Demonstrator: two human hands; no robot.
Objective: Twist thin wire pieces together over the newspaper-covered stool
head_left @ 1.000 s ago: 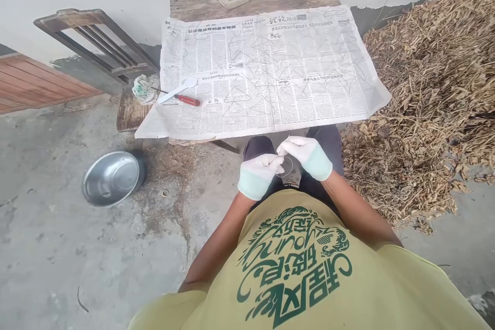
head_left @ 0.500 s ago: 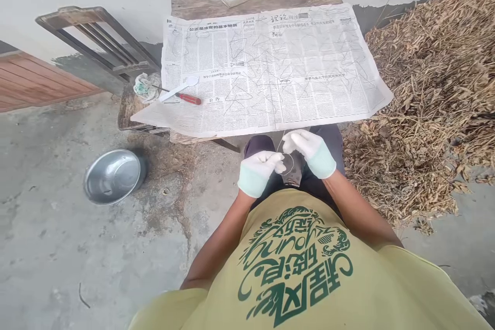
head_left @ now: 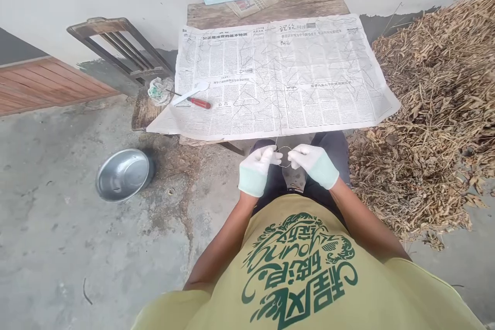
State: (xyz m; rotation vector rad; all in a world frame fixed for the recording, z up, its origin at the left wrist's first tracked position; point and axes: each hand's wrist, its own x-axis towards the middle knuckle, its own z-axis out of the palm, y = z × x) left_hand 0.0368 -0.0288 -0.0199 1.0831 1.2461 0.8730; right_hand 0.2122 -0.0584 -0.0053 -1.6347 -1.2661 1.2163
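Both my hands wear white gloves and sit close together over my lap, just below the table's near edge. My left hand [head_left: 257,169] and my right hand [head_left: 312,163] each pinch one side of a thin wire [head_left: 285,157] bent into a small loop between them. One end of the wire runs up toward the newspaper [head_left: 282,75], which is spread over the low wooden table [head_left: 266,7] and has several thin bent wires lying across it.
A red-handled screwdriver [head_left: 196,102] and a white spoon [head_left: 190,94] lie at the newspaper's left end, beside a crumpled cloth [head_left: 157,91]. A metal bowl [head_left: 124,174] sits on the concrete floor. A wooden chair [head_left: 116,49] leans at the left. Dry straw [head_left: 433,108] is heaped at the right.
My hands have drawn slightly apart, stretching the wire loop between them. The camera view has shifted a little, moving the table to the right and down.
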